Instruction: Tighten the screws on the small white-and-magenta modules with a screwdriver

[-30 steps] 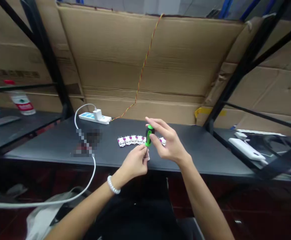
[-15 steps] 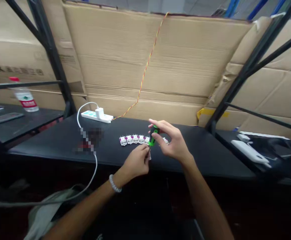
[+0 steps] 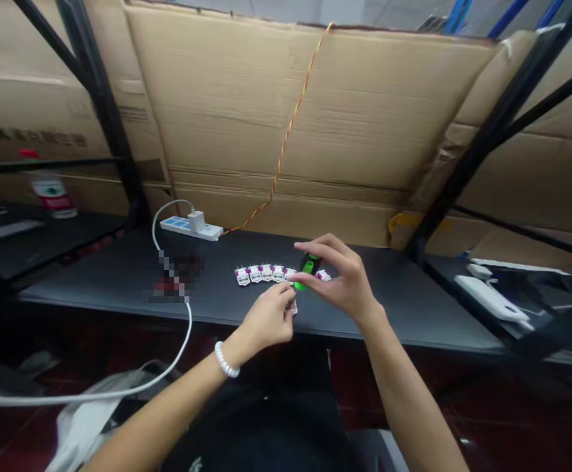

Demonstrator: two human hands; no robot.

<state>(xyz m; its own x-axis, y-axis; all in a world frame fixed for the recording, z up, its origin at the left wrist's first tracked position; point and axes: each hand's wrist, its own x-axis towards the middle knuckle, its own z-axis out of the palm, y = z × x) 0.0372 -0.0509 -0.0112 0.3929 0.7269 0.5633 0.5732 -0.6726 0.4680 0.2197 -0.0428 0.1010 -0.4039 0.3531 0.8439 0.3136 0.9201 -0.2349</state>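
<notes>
Head view, and here's the action over a matte black tabletop (image 3: 403, 314): the right hand (image 3: 342, 282) is closed around a short green-and-black screwdriver (image 3: 308, 267), fingers wrapped over the handle, its tip hidden behind those fingers! Just below, the left hand (image 3: 268, 320), with a white pearl bracelet (image 3: 225, 360) on the wrist, is curled shut, fingertips pinching a small white-and-magenta electronic module (image 3: 293, 307), though most of that piece is hidden. The two hands are nearly touching, right above the table's front edge. Just behind them runs a neat row of matching white-and-magenta modules (image 3: 266, 273), with one more (image 3: 324, 276) peeking out to the right of the screwdriver. Further back sits a white power strip (image 3: 182, 227) with a white charger (image 3: 196, 221) plugged in, its white cable (image 3: 188, 328) looping down over the table edge. A twisted yellow-and-red wire (image 3: 286, 144) climbs the big corrugated cardboard sheet (image 3: 315, 111) behind, a blurred patch (image 3: 175, 282) covers something on the table, and a white power bank (image 3: 489, 298) lies on the black shelf to the right
</notes>
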